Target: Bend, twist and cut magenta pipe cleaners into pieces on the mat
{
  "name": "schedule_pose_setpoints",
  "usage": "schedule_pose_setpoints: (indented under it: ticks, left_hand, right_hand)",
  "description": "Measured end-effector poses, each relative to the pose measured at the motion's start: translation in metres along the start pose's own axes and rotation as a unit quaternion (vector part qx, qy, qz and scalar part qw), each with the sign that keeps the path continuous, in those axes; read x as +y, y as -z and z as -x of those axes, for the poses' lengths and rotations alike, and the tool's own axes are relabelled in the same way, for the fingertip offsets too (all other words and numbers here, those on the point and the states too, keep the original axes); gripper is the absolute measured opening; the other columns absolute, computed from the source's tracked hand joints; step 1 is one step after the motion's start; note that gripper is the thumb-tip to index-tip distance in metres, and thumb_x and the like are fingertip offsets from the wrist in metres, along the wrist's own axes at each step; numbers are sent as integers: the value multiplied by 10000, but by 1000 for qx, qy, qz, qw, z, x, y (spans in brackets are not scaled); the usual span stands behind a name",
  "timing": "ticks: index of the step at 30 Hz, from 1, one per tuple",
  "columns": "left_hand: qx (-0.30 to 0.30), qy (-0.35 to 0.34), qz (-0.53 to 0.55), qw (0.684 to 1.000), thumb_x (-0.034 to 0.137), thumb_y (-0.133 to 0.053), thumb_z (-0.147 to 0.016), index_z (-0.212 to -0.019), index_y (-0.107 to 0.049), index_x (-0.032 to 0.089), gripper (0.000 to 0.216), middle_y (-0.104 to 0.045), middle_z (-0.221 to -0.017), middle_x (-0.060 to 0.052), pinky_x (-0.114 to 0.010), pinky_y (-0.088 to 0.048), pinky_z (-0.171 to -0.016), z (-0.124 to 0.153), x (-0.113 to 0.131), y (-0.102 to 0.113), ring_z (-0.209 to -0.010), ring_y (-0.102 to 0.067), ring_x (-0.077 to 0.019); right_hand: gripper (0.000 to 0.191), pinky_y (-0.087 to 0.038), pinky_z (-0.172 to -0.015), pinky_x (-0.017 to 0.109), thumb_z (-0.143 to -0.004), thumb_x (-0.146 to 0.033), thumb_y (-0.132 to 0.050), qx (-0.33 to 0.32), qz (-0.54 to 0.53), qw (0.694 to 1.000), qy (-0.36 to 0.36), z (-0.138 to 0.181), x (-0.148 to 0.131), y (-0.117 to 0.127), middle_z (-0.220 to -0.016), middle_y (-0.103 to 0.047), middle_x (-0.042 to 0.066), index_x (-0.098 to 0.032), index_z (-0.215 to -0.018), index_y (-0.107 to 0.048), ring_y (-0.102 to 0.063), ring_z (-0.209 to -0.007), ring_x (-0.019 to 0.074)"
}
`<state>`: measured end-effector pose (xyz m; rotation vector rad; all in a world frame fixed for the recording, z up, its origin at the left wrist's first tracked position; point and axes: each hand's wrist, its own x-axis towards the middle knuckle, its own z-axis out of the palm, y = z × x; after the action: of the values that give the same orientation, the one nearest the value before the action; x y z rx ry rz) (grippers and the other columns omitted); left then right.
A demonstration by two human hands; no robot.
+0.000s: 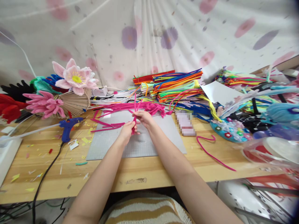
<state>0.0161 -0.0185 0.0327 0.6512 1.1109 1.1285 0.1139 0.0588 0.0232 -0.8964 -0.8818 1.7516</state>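
Above the grey cutting mat (149,149), both my hands meet on magenta pipe cleaners (135,104) whose free ends stick upward. My left hand (127,130) is closed around their lower part. Higher up and just to the right, my right hand (143,117) pinches them with thumb and fingers. More magenta pipe cleaners (109,127) lie bent on the mat to the left. Behind my hands stretches a long magenta bundle (123,106), with curled magenta pieces (155,109) at its right.
A blue glue gun (68,127) with a black cord stands left among scraps. Fluffy pink flowers (76,77) are behind it. Stacks of coloured pipe cleaners (177,85) line the back. A blurred-out phone-like object (185,123) and one loose magenta pipe cleaner (215,157) lie right.
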Motion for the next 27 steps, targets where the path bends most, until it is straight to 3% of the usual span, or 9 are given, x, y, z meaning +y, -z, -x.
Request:
schedule_pose_setpoints:
  ticks: [2, 5, 12, 17, 22, 25, 27]
  left_hand:
    - [-8, 29, 4, 1000, 258, -581, -770, -788, -639, 103, 167, -589, -592, -27, -242, -496, -549, -2, 5, 4, -517, -575, -108]
    - [-7, 13, -11, 1000, 284, -644, -720, -803, -651, 116, 187, -664, -687, -69, -261, -504, -613, -8, 11, 8, -619, -639, -155]
    - [15, -65, -67, 996, 356, -778, -518, -692, -605, 130, 334, -650, -596, -40, -273, -489, -581, -13, 9, 11, -558, -615, -148]
    - [58, -129, -113, 983, 383, -754, -525, -617, -560, 141, 324, -615, -528, -19, -265, -448, -524, -15, 6, 9, -463, -553, -122]
    - [151, -187, -30, 970, 325, -746, -540, -644, -587, 146, 262, -606, -585, 7, -230, -430, -595, -27, 11, 10, -567, -564, -104]
    - [173, -200, 26, 964, 304, -758, -529, -659, -581, 152, 267, -592, -623, 29, -207, -417, -597, -32, 14, 10, -576, -538, -76]
    - [155, -183, 48, 970, 302, -766, -526, -663, -570, 152, 282, -581, -612, 36, -200, -407, -564, -33, 15, 9, -547, -524, -68]
  right_hand:
    - [117, -420, -638, 234, -479, -189, -728, -32, 33, 999, 1, 3, -7, 3, -579, -638, 29, -118, -527, -649, -568, -605, 107]
    - [160, -420, -619, 246, -469, -215, -746, -72, 78, 994, 1, 8, -15, 4, -590, -639, 33, -112, -558, -663, -549, -576, 104]
    - [170, -429, -652, 263, -489, -240, -736, -76, 109, 991, 31, 8, -10, 2, -603, -634, 31, -118, -582, -665, -560, -599, 114]
    - [191, -439, -682, 265, -522, -269, -727, -51, 98, 993, 43, 6, -4, -4, -642, -621, 23, -131, -595, -618, -556, -636, 109]
    - [356, -467, -674, 267, -569, -307, -721, -55, 126, 987, 84, 13, -9, -13, -881, -598, 1, -200, -857, -542, -571, -725, 102]
    - [352, -451, -630, 236, -600, -303, -713, -16, 193, 976, 100, 17, 0, -14, -790, -578, -12, -188, -849, -493, -554, -686, 91]
    - [299, -428, -584, 218, -645, -315, -685, -38, 215, 973, 71, 19, 11, -13, -695, -567, -22, -175, -821, -488, -531, -623, 81]
